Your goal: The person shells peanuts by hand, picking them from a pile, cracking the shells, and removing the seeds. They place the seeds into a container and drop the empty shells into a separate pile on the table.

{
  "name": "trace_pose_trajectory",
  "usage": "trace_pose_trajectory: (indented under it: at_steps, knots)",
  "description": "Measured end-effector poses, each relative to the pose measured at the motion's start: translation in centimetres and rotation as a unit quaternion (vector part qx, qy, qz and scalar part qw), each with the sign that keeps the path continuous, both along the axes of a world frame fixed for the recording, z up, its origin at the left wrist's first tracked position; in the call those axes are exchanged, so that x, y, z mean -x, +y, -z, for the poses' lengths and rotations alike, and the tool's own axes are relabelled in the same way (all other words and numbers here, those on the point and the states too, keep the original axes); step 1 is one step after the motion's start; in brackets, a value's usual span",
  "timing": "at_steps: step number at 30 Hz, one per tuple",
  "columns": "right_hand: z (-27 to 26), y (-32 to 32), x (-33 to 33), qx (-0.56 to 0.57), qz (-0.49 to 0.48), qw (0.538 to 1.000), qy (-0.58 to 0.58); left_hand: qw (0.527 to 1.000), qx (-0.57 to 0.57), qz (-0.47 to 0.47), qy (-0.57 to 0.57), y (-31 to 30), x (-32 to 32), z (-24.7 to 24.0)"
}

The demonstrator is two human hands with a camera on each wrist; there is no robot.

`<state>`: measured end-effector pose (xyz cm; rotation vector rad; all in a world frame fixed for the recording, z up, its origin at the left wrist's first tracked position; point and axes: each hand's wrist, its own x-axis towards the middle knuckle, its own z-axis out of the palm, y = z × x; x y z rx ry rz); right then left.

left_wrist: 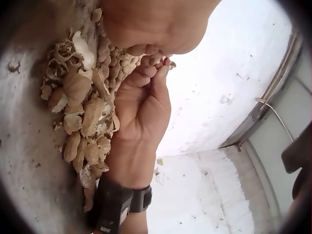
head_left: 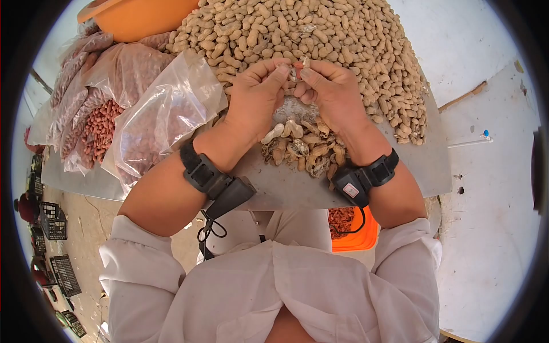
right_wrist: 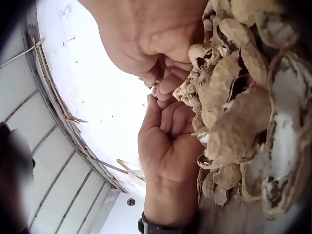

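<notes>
Desk point(head_left: 286, 191) w/ big heap of unshelled peanuts point(head_left: 343, 40) at far side, bagged kernels point(head_left: 154, 120) on left. Empty-shell pile point(head_left: 303, 150) between the wrists. L grip point(head_left: 255, 97) + R grip point(head_left: 333, 91) meet fingertip to fingertip — both pinching one peanut point(head_left: 299, 66), held just above shell pile.

Table point(head_left: 286, 191): grey slab, beneath left hand point(head_left: 254, 97) and right hand point(head_left: 334, 94).
Floor point(head_left: 492, 188): white, stained, right of right hand.
Ground point(head_left: 91, 223): bare earth, left of left hand, with black crates point(head_left: 54, 220).
Ceiling point(left_wrist: 234, 73): white, overhead.
Light: bright daylight.
</notes>
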<state>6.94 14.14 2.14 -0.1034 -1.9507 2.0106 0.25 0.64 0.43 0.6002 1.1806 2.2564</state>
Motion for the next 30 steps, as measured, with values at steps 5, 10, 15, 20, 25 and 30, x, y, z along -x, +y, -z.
trace_pose_trajectory:
  at_steps: [5,10,15,20,25,30]
  knots:
    - [-1.0,-0.4,-0.5,-0.138,0.009,0.989,0.043,0.986,-0.038,0.086,-0.137,-0.1,0.6,0.2]
    - [-0.6,0.0,-0.2,-0.365,0.044,0.914,0.172,0.952,-0.038,0.142,-0.27,0.0,1.2,0.2]
    - [-0.9,0.1,-0.3,-0.41,0.028,0.892,0.188,0.93,-0.066,0.136,-0.335,-0.2,1.3,0.1]
    - [-1.3,0.1,-0.7,-0.382,0.008,0.914,0.136,0.937,-0.07,0.144,-0.312,-0.3,1.6,0.4]
    - [-0.4,0.4,-0.4,-0.317,0.014,0.939,0.131,0.943,-0.043,0.129,-0.304,-0.1,1.5,0.3]
    - [-0.6,0.0,-0.6,-0.183,0.001,0.977,0.109,0.952,0.004,0.147,-0.268,-0.4,0.7,-0.6]
